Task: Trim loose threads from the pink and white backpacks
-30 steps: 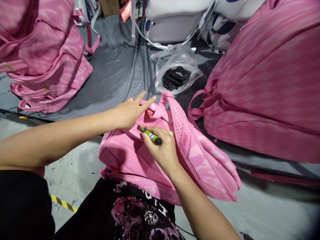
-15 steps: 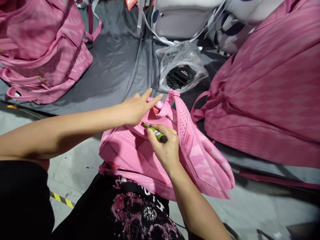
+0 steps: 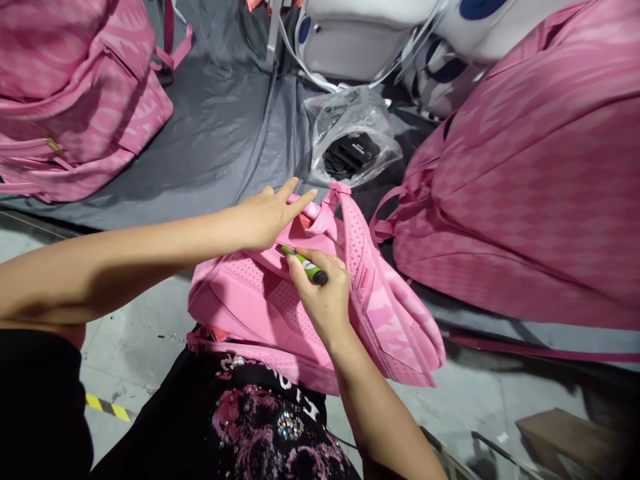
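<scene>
A pink backpack (image 3: 310, 307) with dotted mesh panels lies across my lap against the table edge. My right hand (image 3: 323, 287) grips a green pen with a black end (image 3: 309, 268), its other end touching or just above the pink fabric near the top of the bag. Spread over the upper part of the same bag, my left hand (image 3: 267, 217) rests flat with its fingers apart, beside the pink top loop. What lies under the left palm is hidden.
A clear plastic bag (image 3: 357, 137) of black parts sits on the grey-covered table (image 3: 215, 127). Pink backpacks stand at left (image 3: 75, 93) and right (image 3: 530, 180). Behind are white bags (image 3: 360, 43). A brown box (image 3: 565, 433) is on the floor.
The whole view has shifted slightly, with most things a little further left. Both hands keep nearly the same place on the backpack, and the pen is still held.
</scene>
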{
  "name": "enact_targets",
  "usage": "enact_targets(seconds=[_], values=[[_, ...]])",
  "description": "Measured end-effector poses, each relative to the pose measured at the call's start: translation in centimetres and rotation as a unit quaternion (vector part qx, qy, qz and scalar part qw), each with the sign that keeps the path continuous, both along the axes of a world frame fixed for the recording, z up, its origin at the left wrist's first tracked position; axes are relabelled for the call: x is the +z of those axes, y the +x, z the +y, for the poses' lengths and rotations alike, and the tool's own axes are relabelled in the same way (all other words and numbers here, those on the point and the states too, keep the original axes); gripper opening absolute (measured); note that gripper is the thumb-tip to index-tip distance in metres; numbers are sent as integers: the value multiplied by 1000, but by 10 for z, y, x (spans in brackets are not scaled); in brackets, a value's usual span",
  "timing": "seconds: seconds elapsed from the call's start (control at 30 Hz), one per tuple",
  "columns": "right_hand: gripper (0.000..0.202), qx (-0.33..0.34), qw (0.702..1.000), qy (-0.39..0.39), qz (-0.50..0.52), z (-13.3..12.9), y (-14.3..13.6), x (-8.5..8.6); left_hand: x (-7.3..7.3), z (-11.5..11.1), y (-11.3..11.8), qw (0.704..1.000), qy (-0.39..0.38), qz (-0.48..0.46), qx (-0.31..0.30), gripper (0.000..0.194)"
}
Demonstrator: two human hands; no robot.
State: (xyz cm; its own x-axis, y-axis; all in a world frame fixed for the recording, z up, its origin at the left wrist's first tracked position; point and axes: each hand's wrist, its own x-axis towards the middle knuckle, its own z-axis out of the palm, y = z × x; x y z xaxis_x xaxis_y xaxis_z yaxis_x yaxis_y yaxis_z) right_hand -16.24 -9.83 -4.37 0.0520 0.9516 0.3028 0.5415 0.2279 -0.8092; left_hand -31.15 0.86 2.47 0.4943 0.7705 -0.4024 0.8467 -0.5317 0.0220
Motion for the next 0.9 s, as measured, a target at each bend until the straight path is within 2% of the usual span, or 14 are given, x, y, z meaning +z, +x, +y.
enact_targets(seconds=[0.13,0.3,0.5,0.7,0.9], values=[[14,-9,1000,-26,-10,-2,9,1,-3,3,-2,1000,7,-16,-10,115],[16,20,997,-69,30,0,14,3,4,4,1,1000,-26,10,1,111],[14,14,999,-19,32,5,-2,0,4,6,4,999,-27,27,3,109],[13,3,1000,4,3,4,1,-3,-2,11,0,1000,-18,14,-15,113],[15,16,999,-13,-30,4,4,2,-3,10,-1,1000,-21,5,-7,107]])
